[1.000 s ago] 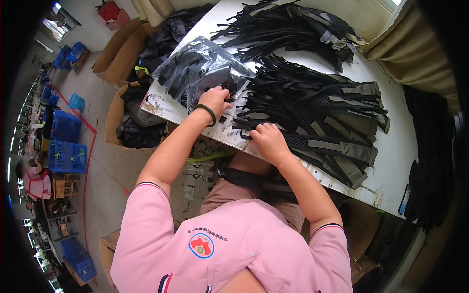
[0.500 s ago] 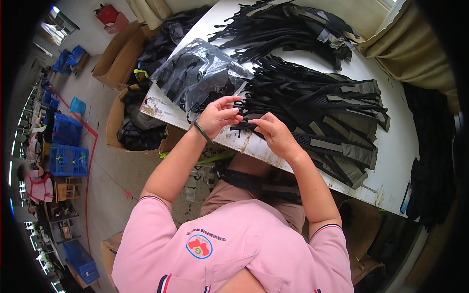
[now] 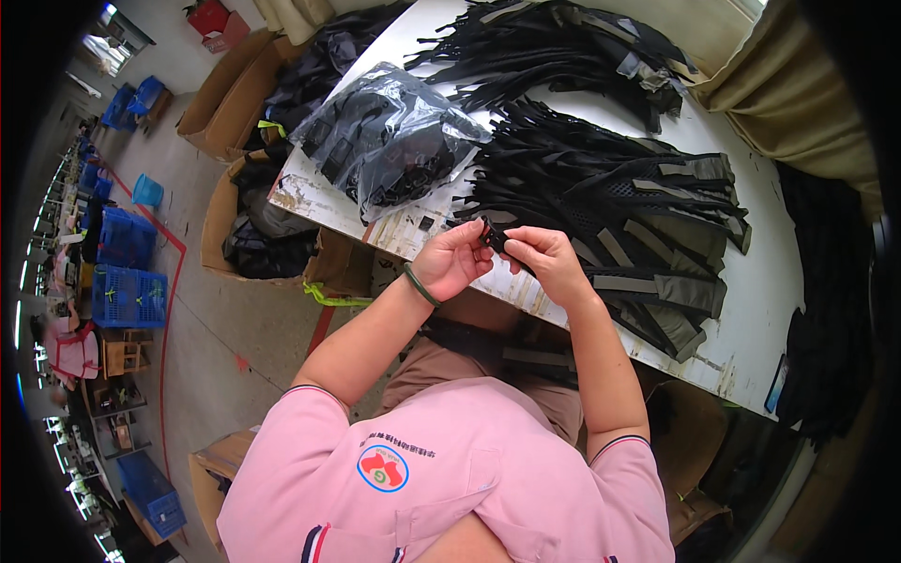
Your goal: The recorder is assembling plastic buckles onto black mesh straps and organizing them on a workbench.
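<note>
Near the table's front edge, my left hand [image 3: 452, 266] pinches a small black plastic buckle [image 3: 491, 235] between thumb and fingertips. My right hand [image 3: 552, 266] is closed close beside it, gripping a black strap [image 3: 517, 266] whose end meets the buckle; the fingers partly hide where the two join. Just beyond lies a fanned pile of black strapped pieces [image 3: 601, 197] with mesh and grey panels, strap ends toward the left. Left of that pile, a clear plastic bag [image 3: 389, 136] holds several black plastic parts.
A second pile of black strapped pieces [image 3: 563, 47] lies at the far side of the white table [image 3: 765, 281]. Cardboard boxes [image 3: 221, 220] of dark goods stand on the floor to the left. A beige curtain [image 3: 788, 103] hangs at right. Blue crates [image 3: 129, 300] and a person [image 3: 73, 352] are farther left.
My left hand has come nearer my body and to the right, bringing the buckle against the strap in my right hand. The right hand has shifted slightly right and nearer.
</note>
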Demonstrator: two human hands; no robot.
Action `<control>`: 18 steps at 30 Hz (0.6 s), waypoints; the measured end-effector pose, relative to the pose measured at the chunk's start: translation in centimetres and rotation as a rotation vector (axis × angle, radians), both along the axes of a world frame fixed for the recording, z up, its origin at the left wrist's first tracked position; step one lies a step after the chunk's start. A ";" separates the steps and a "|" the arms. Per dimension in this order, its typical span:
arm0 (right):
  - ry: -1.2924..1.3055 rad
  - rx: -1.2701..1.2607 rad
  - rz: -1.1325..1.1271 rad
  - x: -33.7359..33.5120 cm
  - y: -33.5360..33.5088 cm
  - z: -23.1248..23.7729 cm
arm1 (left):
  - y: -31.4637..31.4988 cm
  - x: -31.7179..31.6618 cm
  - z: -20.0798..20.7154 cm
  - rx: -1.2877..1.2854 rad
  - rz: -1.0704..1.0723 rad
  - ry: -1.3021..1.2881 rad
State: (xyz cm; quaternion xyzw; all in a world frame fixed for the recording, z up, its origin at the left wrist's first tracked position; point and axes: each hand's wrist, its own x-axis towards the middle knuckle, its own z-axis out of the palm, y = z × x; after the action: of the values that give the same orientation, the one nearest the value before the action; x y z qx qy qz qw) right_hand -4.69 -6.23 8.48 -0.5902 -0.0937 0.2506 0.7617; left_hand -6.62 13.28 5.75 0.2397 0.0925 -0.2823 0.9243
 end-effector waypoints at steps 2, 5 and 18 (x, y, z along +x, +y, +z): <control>-0.039 -0.018 0.053 -0.1 0.0 0.1 | -0.3 0.1 0.0 0.003 -0.014 0.013; -0.053 -0.042 0.042 -0.2 0.1 0.7 | -0.5 -0.2 0.4 -0.025 -0.024 0.078; -0.041 -0.003 0.067 -0.6 -0.1 2.3 | -1.8 -0.7 1.2 -0.194 -0.075 0.132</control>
State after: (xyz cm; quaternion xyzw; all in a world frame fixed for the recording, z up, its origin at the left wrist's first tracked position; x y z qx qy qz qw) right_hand -5.26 -6.33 10.81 -0.5929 -0.1287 0.2639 0.7498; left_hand -7.29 11.50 6.98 0.1332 0.1163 -0.3394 0.9239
